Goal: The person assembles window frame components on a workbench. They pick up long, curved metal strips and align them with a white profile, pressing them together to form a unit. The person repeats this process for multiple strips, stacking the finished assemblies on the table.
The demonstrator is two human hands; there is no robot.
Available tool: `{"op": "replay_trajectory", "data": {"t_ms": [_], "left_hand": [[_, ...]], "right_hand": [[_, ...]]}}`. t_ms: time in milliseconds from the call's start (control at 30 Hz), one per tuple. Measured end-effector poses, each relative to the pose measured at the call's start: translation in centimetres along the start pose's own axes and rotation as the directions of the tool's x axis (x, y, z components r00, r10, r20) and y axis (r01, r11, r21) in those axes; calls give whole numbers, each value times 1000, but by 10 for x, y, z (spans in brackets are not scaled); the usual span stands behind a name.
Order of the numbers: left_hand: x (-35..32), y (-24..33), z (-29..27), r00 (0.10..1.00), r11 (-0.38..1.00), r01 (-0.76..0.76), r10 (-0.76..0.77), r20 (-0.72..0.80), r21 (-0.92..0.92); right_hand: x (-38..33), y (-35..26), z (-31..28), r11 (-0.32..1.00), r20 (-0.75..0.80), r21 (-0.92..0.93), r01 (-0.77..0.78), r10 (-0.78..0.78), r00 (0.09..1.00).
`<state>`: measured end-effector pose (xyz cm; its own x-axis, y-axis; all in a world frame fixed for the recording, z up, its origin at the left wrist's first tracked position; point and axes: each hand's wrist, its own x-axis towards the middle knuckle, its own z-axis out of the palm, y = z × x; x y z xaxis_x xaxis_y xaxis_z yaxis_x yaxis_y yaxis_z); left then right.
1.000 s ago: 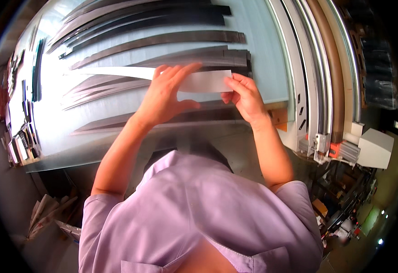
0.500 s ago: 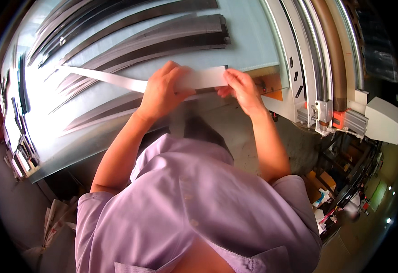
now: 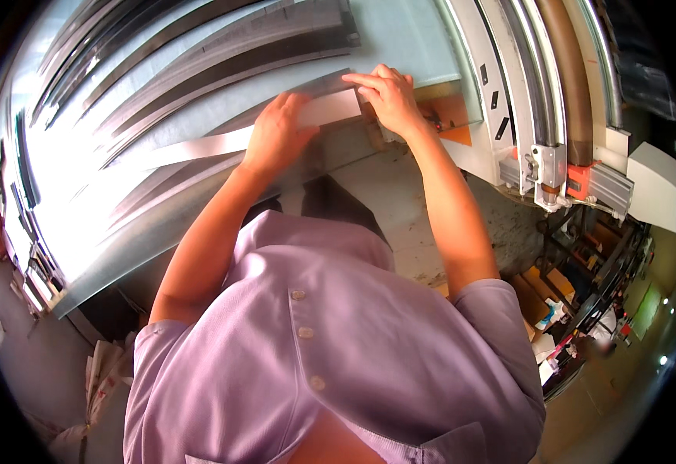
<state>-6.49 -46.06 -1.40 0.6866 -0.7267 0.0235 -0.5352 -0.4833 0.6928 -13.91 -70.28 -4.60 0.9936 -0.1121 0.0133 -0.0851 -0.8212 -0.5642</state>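
Observation:
A long white strip (image 3: 334, 108) runs from the bright left part of the table to a squared end near my right hand. Across it lies my left hand (image 3: 276, 135), its thumb on the near side and its blurred fingers on the far side, closed on the strip. My right hand (image 3: 388, 97) is just past the strip's right end. Its index finger stretches left to the tip of a dark grey strip (image 3: 307, 87), with the thumb apart below it. This dark strip shows along the white one's far edge.
More dark strips (image 3: 276, 46) lie fanned over the pale table (image 3: 400, 46). A white machine rail (image 3: 500, 108) with a metal carriage (image 3: 547, 170) stands at the right. An orange-brown piece (image 3: 450, 116) sits at the table corner. Shelves with clutter (image 3: 578, 286) are lower right.
The white strip and my left hand have moved away from me, toward the dark strips. My right hand has let go of the strip's end and moved up, its index finger now stretched out.

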Motion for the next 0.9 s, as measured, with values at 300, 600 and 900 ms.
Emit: {"op": "replay_trajectory", "data": {"t_ms": [300,600,900], "left_hand": [[3,-1,6,999,998,32,-31,-7,48],[4,1,6,999,998,29,-28,-24,50],[4,0,8,1000,998,21,-19,-23,55]], "right_hand": [[4,2,-1,996,57,70,-48,44,997],[5,0,-4,998,52,56,-40,37,998],[4,3,1,995,17,87,-43,41,999]]}}
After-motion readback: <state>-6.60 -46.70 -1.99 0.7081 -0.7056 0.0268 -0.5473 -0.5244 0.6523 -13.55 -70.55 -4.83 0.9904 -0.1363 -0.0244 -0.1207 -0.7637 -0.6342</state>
